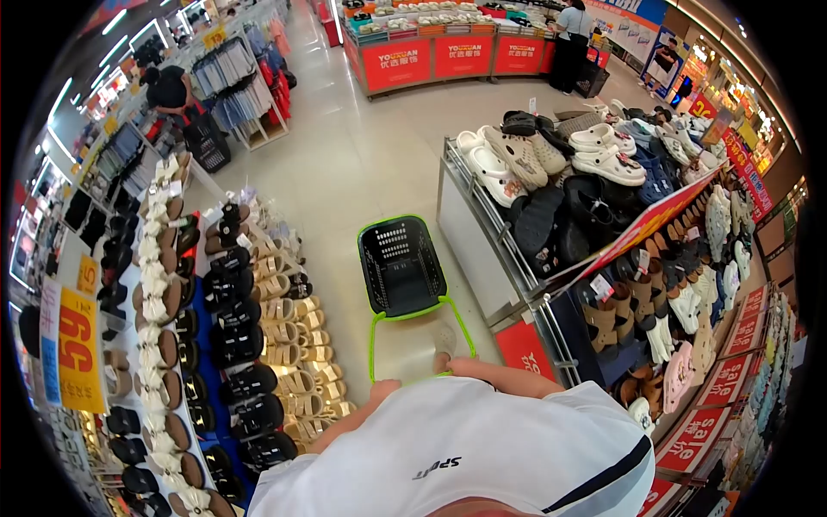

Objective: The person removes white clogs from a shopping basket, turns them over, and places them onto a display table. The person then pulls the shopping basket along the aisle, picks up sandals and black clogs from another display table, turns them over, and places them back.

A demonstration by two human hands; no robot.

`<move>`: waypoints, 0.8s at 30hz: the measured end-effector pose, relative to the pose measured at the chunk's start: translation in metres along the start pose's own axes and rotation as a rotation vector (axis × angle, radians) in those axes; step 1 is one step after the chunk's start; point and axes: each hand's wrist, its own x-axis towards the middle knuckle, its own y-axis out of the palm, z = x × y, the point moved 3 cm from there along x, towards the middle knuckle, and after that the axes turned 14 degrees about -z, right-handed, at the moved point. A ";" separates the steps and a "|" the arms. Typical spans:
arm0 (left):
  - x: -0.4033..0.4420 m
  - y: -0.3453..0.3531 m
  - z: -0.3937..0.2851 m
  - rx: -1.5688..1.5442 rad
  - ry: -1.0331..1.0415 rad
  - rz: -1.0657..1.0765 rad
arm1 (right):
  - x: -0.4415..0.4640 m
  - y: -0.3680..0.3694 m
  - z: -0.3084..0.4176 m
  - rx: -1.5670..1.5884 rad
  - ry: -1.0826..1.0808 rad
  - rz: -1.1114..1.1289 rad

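Note:
A black shopping basket (402,267) with a bright green rim and long green handle stands upright in the aisle, with nothing visible inside. My left hand (384,390) is at the near left end of the green handle, its fingers mostly hidden. At the near right end of the handle is my right hand (461,366), closed round the green bar. A shoe (444,339) shows just behind the basket, between the handle's two sides. My white shirt covers the view below both hands.
Sandals (289,345) line the display on the left. On the right stands a metal rack (495,233) heaped with clogs (517,159). Red-fronted counters (463,57) curve across the far end. One person (572,43) stands at the back right, another (169,89) at the left.

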 end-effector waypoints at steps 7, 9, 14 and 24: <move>0.076 -0.046 0.009 0.117 -0.041 0.035 | 0.095 -0.014 -0.050 -0.014 -0.004 0.094; 0.101 -0.051 0.011 0.065 -0.080 0.066 | 0.114 -0.030 -0.063 -0.032 -0.014 0.069; 0.160 -0.070 0.012 -0.014 -0.090 0.138 | 0.104 -0.107 -0.070 -0.023 -0.035 -0.067; 0.234 -0.075 0.042 -0.107 -0.025 0.249 | 0.126 -0.181 -0.080 -0.065 -0.018 -0.071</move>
